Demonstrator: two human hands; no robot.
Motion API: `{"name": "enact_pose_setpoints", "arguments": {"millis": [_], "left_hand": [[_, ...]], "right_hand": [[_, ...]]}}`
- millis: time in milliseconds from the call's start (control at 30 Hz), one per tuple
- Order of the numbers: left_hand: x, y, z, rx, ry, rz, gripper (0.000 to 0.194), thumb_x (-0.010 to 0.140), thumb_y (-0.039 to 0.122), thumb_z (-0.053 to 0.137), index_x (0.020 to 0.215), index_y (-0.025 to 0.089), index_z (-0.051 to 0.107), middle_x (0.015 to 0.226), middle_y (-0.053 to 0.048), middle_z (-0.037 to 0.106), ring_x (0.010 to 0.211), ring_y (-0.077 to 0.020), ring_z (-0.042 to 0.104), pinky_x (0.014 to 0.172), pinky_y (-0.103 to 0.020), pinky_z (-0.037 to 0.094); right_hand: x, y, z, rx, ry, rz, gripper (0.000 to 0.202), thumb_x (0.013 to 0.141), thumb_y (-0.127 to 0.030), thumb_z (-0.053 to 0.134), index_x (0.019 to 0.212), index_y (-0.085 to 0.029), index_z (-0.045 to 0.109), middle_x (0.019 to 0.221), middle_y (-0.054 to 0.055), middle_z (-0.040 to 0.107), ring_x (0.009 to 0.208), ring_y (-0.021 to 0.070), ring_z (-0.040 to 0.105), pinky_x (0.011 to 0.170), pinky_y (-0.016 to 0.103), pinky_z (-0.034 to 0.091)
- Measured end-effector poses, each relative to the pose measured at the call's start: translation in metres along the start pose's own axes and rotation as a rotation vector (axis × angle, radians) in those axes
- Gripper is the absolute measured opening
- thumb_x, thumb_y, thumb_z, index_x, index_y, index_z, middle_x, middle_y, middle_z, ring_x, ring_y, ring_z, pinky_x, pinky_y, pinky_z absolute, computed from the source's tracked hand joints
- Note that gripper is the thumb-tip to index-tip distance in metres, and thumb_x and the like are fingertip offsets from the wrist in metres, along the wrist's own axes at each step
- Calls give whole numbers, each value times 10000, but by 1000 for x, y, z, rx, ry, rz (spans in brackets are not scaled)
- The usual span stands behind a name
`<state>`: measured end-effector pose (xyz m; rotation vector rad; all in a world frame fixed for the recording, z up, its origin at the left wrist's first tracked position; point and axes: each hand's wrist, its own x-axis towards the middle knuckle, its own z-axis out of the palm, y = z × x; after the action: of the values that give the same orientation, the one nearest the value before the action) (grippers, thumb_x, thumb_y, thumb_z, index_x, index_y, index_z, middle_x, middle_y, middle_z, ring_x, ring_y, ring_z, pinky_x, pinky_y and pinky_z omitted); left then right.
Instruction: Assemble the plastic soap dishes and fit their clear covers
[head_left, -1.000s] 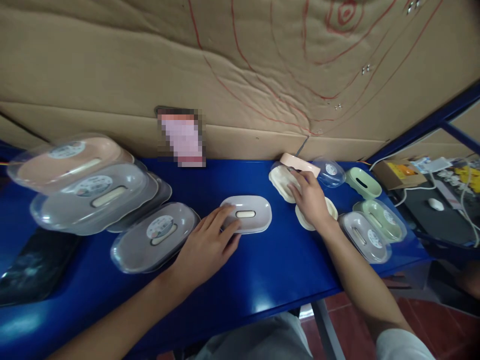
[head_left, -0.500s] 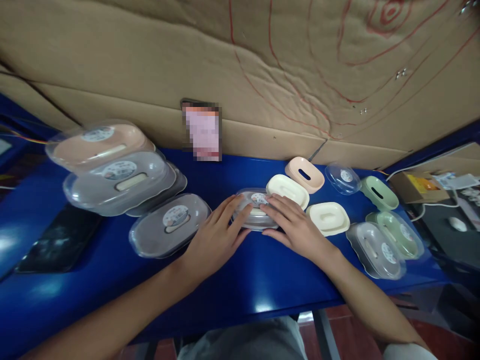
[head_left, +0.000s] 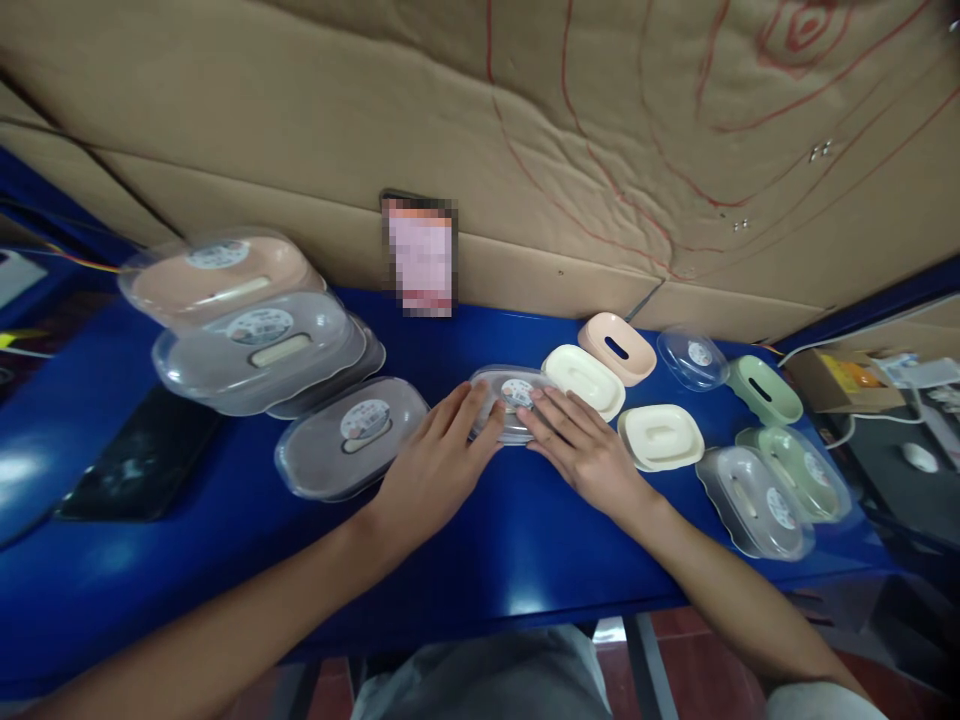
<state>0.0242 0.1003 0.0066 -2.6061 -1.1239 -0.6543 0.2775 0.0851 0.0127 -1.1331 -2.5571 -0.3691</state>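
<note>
A small grey soap box [head_left: 495, 376] with a clear lid and a round label sits on the blue table in front of me. My left hand [head_left: 439, 455] grips its left end, fingers over the lid and thumb at the near edge. From the other side my right hand [head_left: 581, 450] holds it, fingertips lying across the lid by the label. Both hands partly cover the box. Left of my left hand is another lidded grey soap box [head_left: 319, 455]. Close to my right hand are a cream tray with a raised edge [head_left: 581, 380] and a cream base [head_left: 660, 437].
Lidded soap boxes [head_left: 240, 345] are stacked at the left beside a black tablet-like slab [head_left: 139, 460]. Rightward lie a peach insert [head_left: 616, 348], a loose clear lid [head_left: 691, 358], a green insert [head_left: 766, 390], lidded grey [head_left: 754, 500] and green boxes [head_left: 806, 475]. A phone [head_left: 420, 255] leans on the cardboard wall.
Both hands stay on the grey soap box, the right fingers lying a little flatter over the lid. The whole view has shifted slightly; the other things keep their places.
</note>
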Motion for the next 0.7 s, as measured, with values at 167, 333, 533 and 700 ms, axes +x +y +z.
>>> {"name": "enact_pose_setpoints", "arguments": {"millis": [167, 333, 533, 700], "left_hand": [[-3, -2, -2, -9, -2, 3, 361, 1034, 143, 587, 1391, 140, 639, 1433, -238, 667, 1309, -373, 687, 1031, -499, 625], [-3, -3, -2, -63, 4, -45, 568, 1007, 36, 491, 1560, 163, 518, 1586, -240, 556, 1456, -385, 581, 1134, -555, 564], [0, 7, -9, -26, 10, 20, 598, 1011, 44, 501, 1605, 115, 471, 1687, -266, 414, 1528, -404, 491, 1223, -571, 479], [-3, 9, -4, -18, -13, 50, 542, 1004, 73, 552, 1545, 110, 548, 1635, -255, 497, 1435, -372, 601, 1189, -530, 517]], "right_hand": [[-4, 5, 5, 74, -27, -33, 663, 1080, -168, 587, 1694, -253, 352, 1649, 88, 517, 1582, 254, 423, 1320, 512, 377], [6, 6, 11, 77, -62, 16, 652, 1092, -179, 551, 1697, -308, 343, 1656, 95, 513, 1583, 251, 424, 1310, 534, 367], [22, 18, 17, -92, -68, 410, 678, 1103, -280, 515, 1725, -219, 254, 1750, 214, 309, 1623, 384, 320, 1273, 734, 222], [5, 35, 1, -76, -175, 581, 534, 1073, -365, 597, 1539, -107, 559, 1526, 272, 601, 1370, 416, 623, 1146, 641, 454]]}}
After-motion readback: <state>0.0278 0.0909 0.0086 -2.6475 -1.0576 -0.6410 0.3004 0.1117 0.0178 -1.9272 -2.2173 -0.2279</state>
